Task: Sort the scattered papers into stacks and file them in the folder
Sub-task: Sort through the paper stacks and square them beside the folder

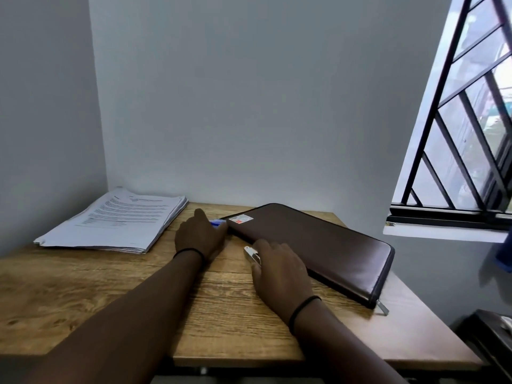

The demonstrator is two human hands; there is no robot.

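Observation:
A thick stack of printed papers lies at the table's back left corner. A brown zip folder lies shut and slanted on the right of the wooden table. My left hand sits at the folder's left corner, its fingers curled round a small blue object that pokes out past them. My right hand rests against the folder's near edge and pinches a small silver metal piece, seemingly a zip pull. Another zip pull sticks out at the folder's near right corner.
Walls close in the table at the back and left. A barred window with a white sill stands to the right. A dark object sits low at the right, past the table's edge.

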